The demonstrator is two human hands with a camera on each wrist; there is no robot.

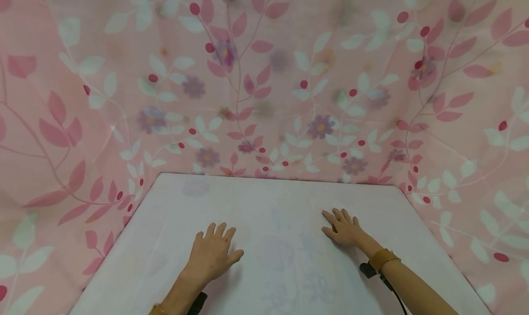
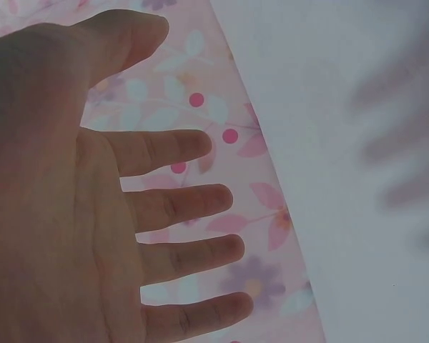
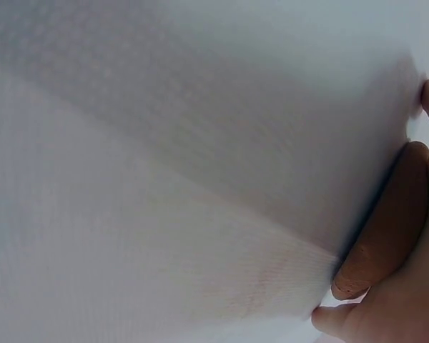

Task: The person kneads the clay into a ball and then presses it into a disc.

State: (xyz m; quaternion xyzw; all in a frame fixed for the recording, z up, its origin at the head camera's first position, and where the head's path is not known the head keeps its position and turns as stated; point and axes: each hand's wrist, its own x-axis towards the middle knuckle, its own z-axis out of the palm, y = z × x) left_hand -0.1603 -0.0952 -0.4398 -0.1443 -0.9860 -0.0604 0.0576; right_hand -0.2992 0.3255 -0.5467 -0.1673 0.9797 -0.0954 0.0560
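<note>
Over the near left part of the white table [image 1: 264,260] is my left hand [image 1: 212,255], palm down with fingers spread and nothing held. Its straight fingers also show in the left wrist view, where the hand [image 2: 93,193] casts a blurred shadow on the white surface. My right hand [image 1: 345,232] is further forward on the right, low at the tabletop. In the right wrist view it holds a rounded brown block [image 3: 386,229] with a dark underside against the white surface. Thumb and a finger come down on either side of the block; its exact kind is unclear.
Pink cloth [image 1: 264,76] printed with leaves, berries and flowers hangs behind the table and along both sides. A yellowish band [image 1: 384,259] circles the right wrist, with a small black camera [image 1: 368,270] and a cable below it.
</note>
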